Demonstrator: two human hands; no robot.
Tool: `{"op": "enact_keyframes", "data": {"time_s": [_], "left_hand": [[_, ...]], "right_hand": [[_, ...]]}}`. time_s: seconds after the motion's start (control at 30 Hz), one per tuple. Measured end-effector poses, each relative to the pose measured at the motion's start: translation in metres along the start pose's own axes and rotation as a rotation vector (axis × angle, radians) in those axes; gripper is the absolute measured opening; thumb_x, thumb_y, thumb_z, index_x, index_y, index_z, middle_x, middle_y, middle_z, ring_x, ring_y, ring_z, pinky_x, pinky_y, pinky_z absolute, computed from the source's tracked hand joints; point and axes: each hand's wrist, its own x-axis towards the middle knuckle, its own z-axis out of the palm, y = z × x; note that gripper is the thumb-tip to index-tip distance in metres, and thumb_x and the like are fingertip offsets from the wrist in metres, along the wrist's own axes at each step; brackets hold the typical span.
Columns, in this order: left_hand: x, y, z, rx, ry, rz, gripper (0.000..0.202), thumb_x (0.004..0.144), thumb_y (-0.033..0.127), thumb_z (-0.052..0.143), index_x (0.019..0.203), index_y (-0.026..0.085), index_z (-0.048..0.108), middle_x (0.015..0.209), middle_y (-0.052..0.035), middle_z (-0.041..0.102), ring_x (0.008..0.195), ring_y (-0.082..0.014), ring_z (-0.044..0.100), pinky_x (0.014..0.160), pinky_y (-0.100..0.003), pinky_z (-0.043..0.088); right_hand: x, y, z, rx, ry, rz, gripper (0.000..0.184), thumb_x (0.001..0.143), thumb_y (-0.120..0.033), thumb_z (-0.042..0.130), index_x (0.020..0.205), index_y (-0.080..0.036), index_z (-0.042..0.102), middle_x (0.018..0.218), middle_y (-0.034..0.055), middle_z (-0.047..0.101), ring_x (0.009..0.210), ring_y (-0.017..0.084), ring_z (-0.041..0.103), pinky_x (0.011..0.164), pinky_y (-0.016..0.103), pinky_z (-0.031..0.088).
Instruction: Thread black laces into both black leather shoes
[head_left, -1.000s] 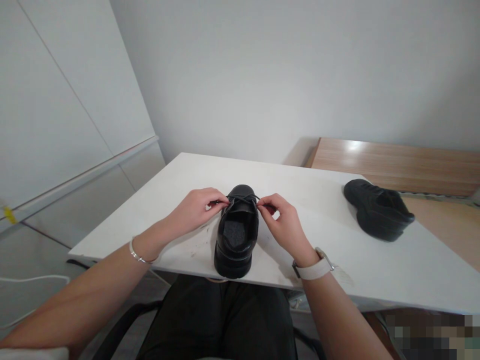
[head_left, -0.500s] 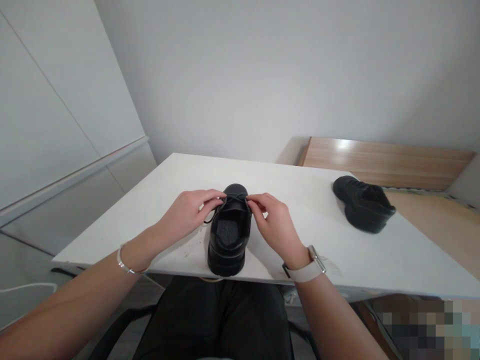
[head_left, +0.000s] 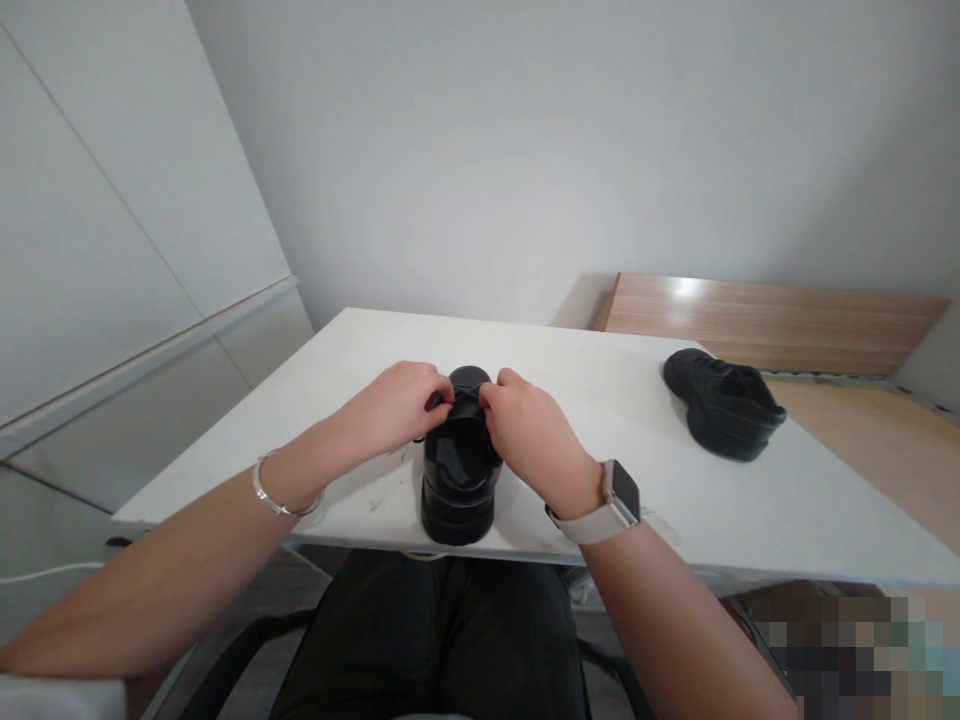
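Note:
A black lace-up shoe (head_left: pixel 459 480) stands at the near edge of the white table (head_left: pixel 600 400), heel toward me. My left hand (head_left: pixel 394 408) is closed in a pinch on the left end of its black lace (head_left: pixel 466 395). On the other side, my right hand (head_left: pixel 529 435) pinches the right end, knuckles up, and covers part of the shoe's opening. The two hands almost meet over the tongue. A bracelet is on my left wrist and a watch with a pale strap on my right.
A second black shoe (head_left: pixel 721 403) lies on the table's right side. Beyond it runs a wooden surface (head_left: pixel 765 320). A white wall panel (head_left: pixel 112 250) stands to the left. My lap and a chair are below the table edge.
Both hands have drawn closer together over the shoe's tongue, and my right hand has turned knuckles-up, now covering more of the opening. The shoe itself stays in place.

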Motion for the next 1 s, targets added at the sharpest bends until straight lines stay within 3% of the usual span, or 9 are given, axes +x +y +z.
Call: {"op": "enact_keyframes", "data": {"time_s": [0.13,0.23,0.3,0.43,0.5,0.63,0.77,0.9,1.0], "left_hand": [[0.005,0.002,0.007,0.037,0.014,-0.018,0.015,0.085,0.014,0.055,0.082,0.017,0.069,0.080,-0.0056,0.066,0.074,-0.0216,0.062,0.067,-0.030,0.045],[0.007,0.002,0.005,0.024,0.132,-0.010,0.015,0.089,0.014,0.051,0.085,0.017,0.066,0.086,-0.0069,0.063,0.081,-0.0233,0.061,0.069,-0.032,0.045],[0.007,0.001,-0.007,-0.097,0.316,0.039,0.012,0.090,0.014,0.052,0.086,0.017,0.063,0.086,-0.0052,0.062,0.080,-0.0214,0.060,0.071,-0.032,0.045],[0.009,-0.005,-0.043,-0.501,0.911,0.099,0.005,0.090,0.013,0.062,0.089,0.019,0.061,0.078,0.0025,0.059,0.070,-0.0115,0.055,0.064,-0.026,0.042],[0.011,-0.008,-0.054,-0.623,1.029,0.122,0.009,0.089,0.012,0.068,0.088,0.018,0.061,0.077,0.0045,0.058,0.065,-0.0071,0.052,0.059,-0.022,0.040],[0.016,-0.001,-0.050,-0.821,0.854,0.112,0.013,0.089,0.025,0.072,0.087,0.019,0.061,0.065,0.0044,0.060,0.054,-0.0090,0.059,0.054,-0.023,0.049],[0.021,0.014,-0.036,-1.022,0.701,0.069,0.023,0.086,0.036,0.074,0.089,0.018,0.060,0.066,0.0001,0.068,0.064,-0.0170,0.070,0.064,-0.027,0.059],[0.027,0.019,-0.032,-1.319,0.484,0.173,0.028,0.085,0.036,0.075,0.094,0.019,0.054,0.069,0.0025,0.067,0.063,-0.0148,0.067,0.063,-0.027,0.059],[0.029,0.015,-0.032,-1.439,0.365,0.244,0.030,0.085,0.036,0.077,0.094,0.019,0.055,0.068,0.0030,0.065,0.062,-0.0120,0.064,0.063,-0.023,0.057]], "right_hand": [[0.003,-0.002,0.004,-0.042,0.026,0.035,0.020,0.096,-0.008,0.047,0.096,-0.016,0.065,0.095,0.0120,0.061,0.074,0.023,0.063,0.057,0.030,0.041],[0.009,-0.001,0.004,0.049,0.153,0.033,0.018,0.096,-0.010,0.047,0.095,-0.018,0.063,0.098,0.0110,0.061,0.085,0.024,0.060,0.061,0.030,0.043],[0.015,0.003,-0.002,0.256,0.318,0.017,0.017,0.096,-0.009,0.046,0.094,-0.018,0.060,0.096,0.0087,0.061,0.086,0.022,0.058,0.068,0.031,0.045],[0.035,0.015,-0.025,0.781,0.783,-0.037,0.012,0.099,-0.016,0.045,0.103,-0.021,0.055,0.096,0.0034,0.059,0.080,0.015,0.057,0.075,0.031,0.049],[0.044,0.019,-0.032,0.957,0.879,-0.078,0.010,0.101,-0.024,0.046,0.108,-0.023,0.054,0.095,0.0013,0.059,0.076,0.013,0.058,0.071,0.028,0.051],[0.054,0.010,-0.029,1.051,0.822,-0.153,0.006,0.100,-0.027,0.050,0.100,-0.023,0.055,0.092,-0.0001,0.058,0.074,0.011,0.059,0.064,0.023,0.052],[0.052,-0.007,-0.028,0.958,0.775,-0.221,0.009,0.096,-0.015,0.052,0.093,-0.022,0.056,0.096,0.0011,0.060,0.083,0.012,0.060,0.072,0.025,0.053],[0.048,-0.011,-0.036,0.882,0.823,-0.235,0.014,0.090,-0.007,0.058,0.089,-0.021,0.061,0.095,0.0012,0.062,0.094,0.015,0.059,0.083,0.029,0.051],[0.047,-0.008,-0.035,1.018,0.792,-0.228,0.010,0.090,-0.011,0.061,0.090,-0.020,0.063,0.096,0.0018,0.064,0.089,0.015,0.061,0.080,0.029,0.052]]}}
